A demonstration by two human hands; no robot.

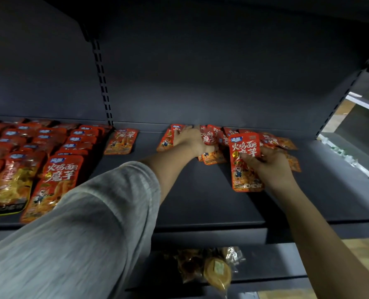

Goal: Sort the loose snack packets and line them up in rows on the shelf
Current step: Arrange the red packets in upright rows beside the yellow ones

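While the loose red snack packets lie heaped at the back of the dark shelf, right of centre, we're in the gathering step w/ both hands in the heap. Our left hand, grey sleeve pushed up the forearm, reaches to the back wall; its fingers lie over packets at the heap's left end and the thumb side curls round one packet, so it looks like a pinch, tho blur makes the exact grip hard to read. Our right hand pinches one packet upright, face toward us, thumb on its front and fingers behind.

On the left part of the shelf the sorted rows run front to back, packets overlapping. One single packet lies flat, apart, between rows and heap.

We judge the task maybe halfway: several rows done, a fair heap left. Next move, by our reckoning: carry the held packets left to the rows, same face up and same way round, and start a new row beside the last one, approx. where the single packet lies. Care needed: they look slick and thin, so a loose pinch may drop some.

On the lower shelf, clear-wrapped pastries, not part of this job.
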